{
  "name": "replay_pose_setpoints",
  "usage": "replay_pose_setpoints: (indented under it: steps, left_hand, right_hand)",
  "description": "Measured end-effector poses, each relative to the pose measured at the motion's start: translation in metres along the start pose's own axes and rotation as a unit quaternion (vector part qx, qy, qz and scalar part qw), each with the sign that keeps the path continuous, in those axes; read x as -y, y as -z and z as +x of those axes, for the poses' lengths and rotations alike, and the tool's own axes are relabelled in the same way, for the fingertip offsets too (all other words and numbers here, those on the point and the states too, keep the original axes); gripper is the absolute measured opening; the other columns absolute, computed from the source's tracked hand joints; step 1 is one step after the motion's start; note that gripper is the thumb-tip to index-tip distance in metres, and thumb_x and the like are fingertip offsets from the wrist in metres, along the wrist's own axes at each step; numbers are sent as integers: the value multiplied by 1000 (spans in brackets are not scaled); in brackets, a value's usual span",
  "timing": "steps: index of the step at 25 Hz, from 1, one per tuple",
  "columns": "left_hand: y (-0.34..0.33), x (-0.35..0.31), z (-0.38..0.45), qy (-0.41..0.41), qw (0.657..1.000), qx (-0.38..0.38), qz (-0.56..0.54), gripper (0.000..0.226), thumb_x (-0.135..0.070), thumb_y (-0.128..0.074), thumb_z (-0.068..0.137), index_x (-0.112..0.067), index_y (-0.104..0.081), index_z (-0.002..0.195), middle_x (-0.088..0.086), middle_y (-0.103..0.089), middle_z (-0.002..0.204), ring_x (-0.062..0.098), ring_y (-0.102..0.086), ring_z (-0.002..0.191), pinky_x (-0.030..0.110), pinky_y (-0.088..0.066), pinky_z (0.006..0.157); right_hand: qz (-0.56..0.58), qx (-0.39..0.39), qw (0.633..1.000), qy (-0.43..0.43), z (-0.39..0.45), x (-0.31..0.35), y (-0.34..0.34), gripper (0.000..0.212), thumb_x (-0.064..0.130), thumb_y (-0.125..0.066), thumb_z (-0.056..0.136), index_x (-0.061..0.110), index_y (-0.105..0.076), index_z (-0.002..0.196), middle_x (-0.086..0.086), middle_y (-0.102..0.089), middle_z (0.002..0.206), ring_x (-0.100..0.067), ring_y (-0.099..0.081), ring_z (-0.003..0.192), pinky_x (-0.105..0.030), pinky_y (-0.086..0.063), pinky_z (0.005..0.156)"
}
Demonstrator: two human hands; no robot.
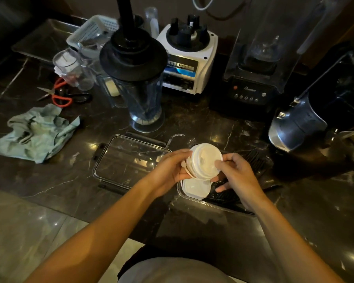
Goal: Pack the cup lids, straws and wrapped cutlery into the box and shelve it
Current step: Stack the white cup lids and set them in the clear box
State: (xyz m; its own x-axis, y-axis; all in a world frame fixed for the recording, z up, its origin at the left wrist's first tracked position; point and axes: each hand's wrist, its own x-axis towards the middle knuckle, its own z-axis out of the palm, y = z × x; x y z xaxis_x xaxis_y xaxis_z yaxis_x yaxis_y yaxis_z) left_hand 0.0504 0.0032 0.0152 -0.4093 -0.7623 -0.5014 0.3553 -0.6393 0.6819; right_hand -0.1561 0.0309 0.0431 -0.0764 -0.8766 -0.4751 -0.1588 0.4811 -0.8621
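- The stack of cup lids (204,162), thin white plastic discs, is held over the clear box (219,201).
- Left hand (172,168) and right hand (235,172) each close their grip on the stack's sides.
- Risk: the slick lids could fan apart and spill onto the glossy marble desk (192,119).
- More lids (196,188) and dark straws (233,193) already lie in the box.
- The box's clear cover (129,162) lies beside it.

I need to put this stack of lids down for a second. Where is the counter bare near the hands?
Bare counter lies between the crumpled cloth and the clear box lid, and right of the box, below the steel jug. Behind, the blender jar, scissors and machines crowd the counter.
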Motion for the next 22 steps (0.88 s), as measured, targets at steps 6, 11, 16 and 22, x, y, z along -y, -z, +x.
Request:
replay_pose_setpoints:
  steps: [6,11,16,22]
  left_hand:
    - [17,-6,-8,-8,1000,-19,13,35,-18,-54,105,-4,-63,136,28,-66,131,39,-67,112,39,-63,88]
    - [27,-14,-16,-14,998,-4,55,46,-39,-55,104,-6,-64,135,25,-68,129,39,-68,118,48,-57,100]
    - [37,-19,-22,-33,994,-1,106,33,-23,-67,98,-7,-70,127,16,-76,117,30,-73,109,43,-59,97]
    - [57,-34,-30,-28,998,19,-48,39,-36,-62,98,-8,-71,123,17,-71,114,24,-74,99,35,-62,89]
  right_hand:
    - [13,32,999,-21,4,7,-19,21,24,-68,98,11,-66,115,-15,-70,102,-19,-73,70,-34,-58,49]
    - [-21,11,1000,-15,5,13,-37,25,30,-72,95,12,-65,110,-10,-70,102,-15,-74,71,-40,-60,56]
    - [-74,25,997,-6,5,19,-53,31,38,-75,92,16,-61,110,-3,-73,97,-19,-74,73,-31,-57,51]
    - [82,88,992,-39,13,24,-65,34,36,-66,99,7,-69,116,-12,-71,93,-20,-64,64,-27,-49,45]
